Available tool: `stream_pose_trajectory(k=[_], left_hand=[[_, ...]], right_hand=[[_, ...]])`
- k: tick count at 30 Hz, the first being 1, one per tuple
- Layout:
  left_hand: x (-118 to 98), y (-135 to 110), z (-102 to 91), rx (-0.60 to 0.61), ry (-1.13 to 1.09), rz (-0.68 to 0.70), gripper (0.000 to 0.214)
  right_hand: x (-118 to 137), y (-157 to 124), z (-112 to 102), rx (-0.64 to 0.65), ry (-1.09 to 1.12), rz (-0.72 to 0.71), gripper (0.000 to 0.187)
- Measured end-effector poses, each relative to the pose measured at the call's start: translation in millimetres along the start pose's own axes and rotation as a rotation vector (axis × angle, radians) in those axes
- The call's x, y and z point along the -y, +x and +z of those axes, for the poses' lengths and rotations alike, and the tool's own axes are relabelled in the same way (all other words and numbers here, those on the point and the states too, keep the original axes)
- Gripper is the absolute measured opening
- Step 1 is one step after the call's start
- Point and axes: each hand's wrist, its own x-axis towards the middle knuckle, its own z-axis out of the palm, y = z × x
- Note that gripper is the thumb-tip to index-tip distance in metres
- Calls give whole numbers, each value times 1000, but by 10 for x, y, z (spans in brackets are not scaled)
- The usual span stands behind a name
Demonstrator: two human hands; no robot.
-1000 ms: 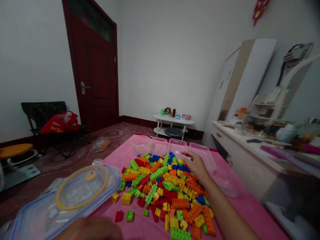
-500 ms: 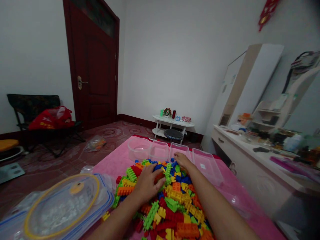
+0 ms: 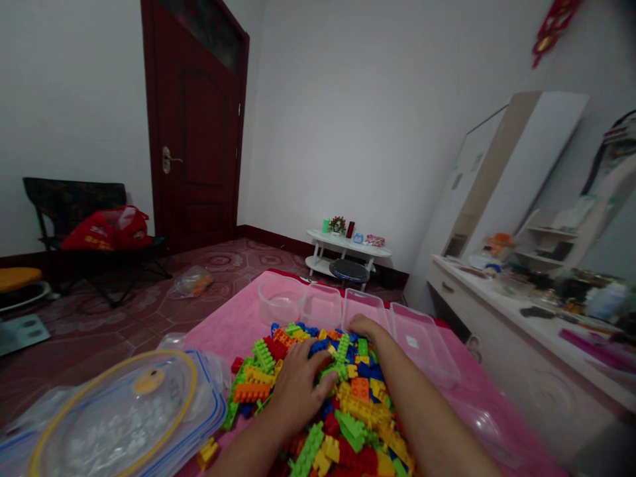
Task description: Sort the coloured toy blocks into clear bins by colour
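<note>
A heap of plastic building bricks in red, green, yellow, orange and blue covers the middle of a pink cloth. Over the left part of the heap lies my left hand, thumb and fingers apart, by a long green brick. My right hand rests at the far edge of the heap, just in front of a clear plastic box; its fingers are mostly hidden, so I cannot make out anything in them. A round clear tub and other clear boxes stand in a row behind the bricks.
Clear lids, one with a yellow rim, are stacked at the left beside a loose yellow brick. A white dressing table runs along the right. Beyond the cloth are a round black stool and a low white table.
The view has shifted slightly. My right hand has drawn back from the box edge, its fingers now lower toward the bricks. My left hand stays over the heap, fingers still apart.
</note>
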Motion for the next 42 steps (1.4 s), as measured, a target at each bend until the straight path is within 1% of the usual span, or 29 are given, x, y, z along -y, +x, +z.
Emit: stream_pose_trajectory(k=[4,7,9,10,13,16,18,21,23,27,30,34,37,40,42], left_hand=[[21,-2,1,0,0,20,35],[35,2,0,7,8,29,36],[44,6,5,10,14,30,36],[49,7,9,11,15,30,36],[65,10,25,1,9,32,38],[76,6,34,-18,1,27,42],[76,0,29,-27,-19,25,44],[59,-4,9,-40,-78,27,43],[43,-2,-7,-61,-130,21,41],[25,16,-52,-116,-248,-11,41],[39,39,-110,-123,-301,-32,45],[73,74,-190,-71,-304,-34,46],[55,80,-220,-21,-247,1,43],[-52,40,-235,34,-152,61,41],[-172,-15,-245,75,-76,116,41]], right_hand=[[-23,-71,4,-56,90,115,35],[-75,-155,-9,-131,138,130,30],[-99,-252,-10,-201,152,108,25],[-102,-313,-5,-239,154,87,25],[-82,-527,28,-342,139,-5,37],[-45,-721,70,-399,104,-100,31],[-23,-821,103,-412,86,-134,27],[20,-957,172,-383,75,-156,23],[75,-1056,222,-354,64,-180,27],[266,-1278,280,-304,94,-237,37],[437,-1462,300,-276,155,-278,33],[599,-1752,342,-236,181,-373,25],[628,-1975,341,-180,138,-446,18],[575,-2147,243,-132,78,-459,15],[493,-2211,107,-102,60,-431,15]])
